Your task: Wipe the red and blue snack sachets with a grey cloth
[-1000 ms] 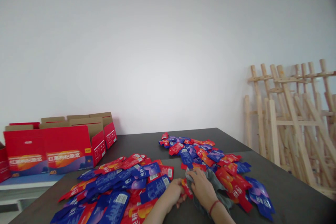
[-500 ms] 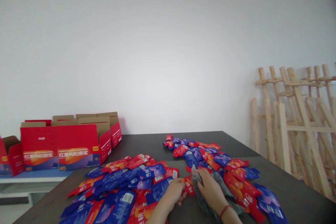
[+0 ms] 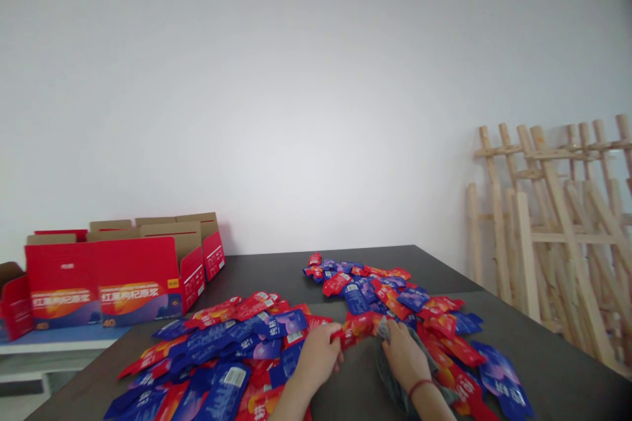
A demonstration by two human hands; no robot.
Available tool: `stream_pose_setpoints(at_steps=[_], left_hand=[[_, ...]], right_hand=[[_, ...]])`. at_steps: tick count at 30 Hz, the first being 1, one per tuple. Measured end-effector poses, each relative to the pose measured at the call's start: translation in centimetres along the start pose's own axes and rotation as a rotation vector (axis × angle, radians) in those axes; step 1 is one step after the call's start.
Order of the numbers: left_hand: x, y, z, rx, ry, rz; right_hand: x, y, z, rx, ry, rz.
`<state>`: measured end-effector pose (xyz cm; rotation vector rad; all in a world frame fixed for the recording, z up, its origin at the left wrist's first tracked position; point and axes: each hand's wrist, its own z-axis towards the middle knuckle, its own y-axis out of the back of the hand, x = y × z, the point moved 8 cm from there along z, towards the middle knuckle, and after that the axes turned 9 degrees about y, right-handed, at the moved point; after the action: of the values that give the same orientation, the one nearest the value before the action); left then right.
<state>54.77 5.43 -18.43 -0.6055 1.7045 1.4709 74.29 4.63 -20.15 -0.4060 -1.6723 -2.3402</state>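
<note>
My left hand (image 3: 316,356) is closed on a red sachet (image 3: 353,328), held just above the dark table (image 3: 543,355) between two heaps. My right hand (image 3: 403,355), with a red band on its wrist, is closed on a grey cloth (image 3: 388,375) that lies on the table. The cloth's end touches the sachet's right side. A heap of red and blue sachets (image 3: 222,355) lies left of my hands, and a second heap (image 3: 409,309) spreads to the right and behind them.
Open red cardboard boxes (image 3: 113,276) stand on a lower white surface at the left, beyond the table's edge. Wooden frames (image 3: 553,237) lean against the wall at the right. A plain white wall rises behind the table.
My left hand has lifted the red sachet slightly and turned it lengthwise. My right hand with the cloth has shifted a little right. The camera view has drifted slightly.
</note>
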Motion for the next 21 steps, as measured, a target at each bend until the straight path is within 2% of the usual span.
stream_pose_setpoints(at_steps=[3, 6, 8, 11, 14, 17, 19, 21], left_hand=[[-1.3, 1.8, -0.6, -0.148, -0.21, 0.223], [-0.8, 1.1, -0.4, -0.112, -0.232, 0.252], [0.3, -0.1, 0.2, -0.046, -0.139, 0.129], [2.4, -2.3, 1.1, 0.042, 0.105, -0.172], [4.0, -3.8, 1.4, 0.082, 0.322, -0.363], [4.0, -3.8, 1.3, 0.091, 0.311, -0.354], [3.7, -3.4, 1.2, 0.094, 0.276, -0.272], [4.1, -3.1, 1.1, 0.097, 0.307, -0.184]], right_hand=[[-1.3, 1.5, 0.4, -0.097, -0.042, 0.025], [-0.5, 2.1, 0.4, -0.156, 0.01, 0.092], [2.0, 1.4, 0.2, -0.099, 0.155, 0.154], [6.4, -0.5, -0.9, 0.053, 0.403, 0.212], [8.3, -1.3, -1.7, 0.112, 0.479, 0.193], [8.3, -1.6, -1.8, 0.142, 0.464, 0.128], [8.0, -1.6, -1.7, 0.151, 0.447, 0.089], [7.9, -1.5, -1.7, 0.15, 0.432, 0.071]])
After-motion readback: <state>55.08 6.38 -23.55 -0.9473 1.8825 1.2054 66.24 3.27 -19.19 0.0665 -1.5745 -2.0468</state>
